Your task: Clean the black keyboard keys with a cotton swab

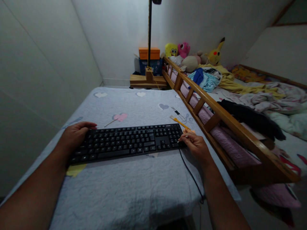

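Note:
A black keyboard (129, 142) lies across a surface covered with a pale quilted cloth (134, 182) printed with hearts. My left hand (75, 135) grips the keyboard's left end, fingers curled over its far corner. At the right end my right hand (195, 143) has its fingers closed on the keyboard's edge. The keyboard's black cable (190, 174) runs from under that hand toward the near edge. An orange-handled tool (181, 123) lies just beyond the right hand.
A binder clip (177, 112) lies beyond the tool. A wooden bed rail (216, 108) borders the right side, with bedding, clothes and plush toys (192, 52) behind. A dark pole on a wooden base (149, 75) and an orange box (149, 53) stand at the back. A white wall is on the left.

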Tool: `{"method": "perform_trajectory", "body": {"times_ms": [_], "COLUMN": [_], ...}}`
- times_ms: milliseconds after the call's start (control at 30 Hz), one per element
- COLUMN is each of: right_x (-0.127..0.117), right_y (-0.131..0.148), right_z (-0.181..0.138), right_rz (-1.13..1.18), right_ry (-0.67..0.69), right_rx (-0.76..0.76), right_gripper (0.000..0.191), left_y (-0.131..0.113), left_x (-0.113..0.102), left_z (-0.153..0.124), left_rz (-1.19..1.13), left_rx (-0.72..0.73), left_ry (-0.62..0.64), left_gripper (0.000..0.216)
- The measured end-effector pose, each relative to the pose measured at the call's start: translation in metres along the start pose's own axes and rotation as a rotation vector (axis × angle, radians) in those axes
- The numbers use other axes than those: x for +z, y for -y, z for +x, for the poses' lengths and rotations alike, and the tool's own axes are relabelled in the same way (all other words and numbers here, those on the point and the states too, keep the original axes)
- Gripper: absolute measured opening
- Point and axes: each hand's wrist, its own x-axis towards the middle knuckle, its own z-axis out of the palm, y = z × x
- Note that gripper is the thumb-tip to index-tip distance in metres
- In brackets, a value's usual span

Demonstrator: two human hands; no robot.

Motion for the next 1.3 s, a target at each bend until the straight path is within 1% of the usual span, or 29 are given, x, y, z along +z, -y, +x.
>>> {"method": "perform_trajectory", "body": {"times_ms": [367,500,700,833,1100,1300], "right_x": [0.005,0.007,0.007,0.007,0.012,0.014], "right_y": [-0.001,0.000,0.002,0.002,0.002,0.002], "right_z": [0.001,0.000,0.001,0.001,0.001,0.001], "right_rz": [-0.011,-0.021,-0.025,-0.017,-0.004,-0.012], "right_ry": [0.058,0.054,0.057,0.054,0.060,0.083], "right_rx": [-0.040,-0.050,-0.054,-0.060,-0.077,-0.080], "right_gripper": [0.016,0.016,0.016,0.016,0.016,0.016], "left_y": [0.013,0.012,0.006,0.003,0.003,0.008], "left_x": [0.001,0.001,0.001,0.001,0.001,0.002], "left_z": [0.007,0.007,0.004,0.002,0.003,0.005], "left_rz": [0.025,0.045,0.019,0.018,0.023,0.017], "left_rx": [0.001,0.013,-0.016,0.007,0.008,0.012], "left_ry": [0.013,0.012,0.004,-0.004,-0.005,-0.005], "left_gripper": [0.041,0.041,0.041,0.039,0.040,0.040]}}
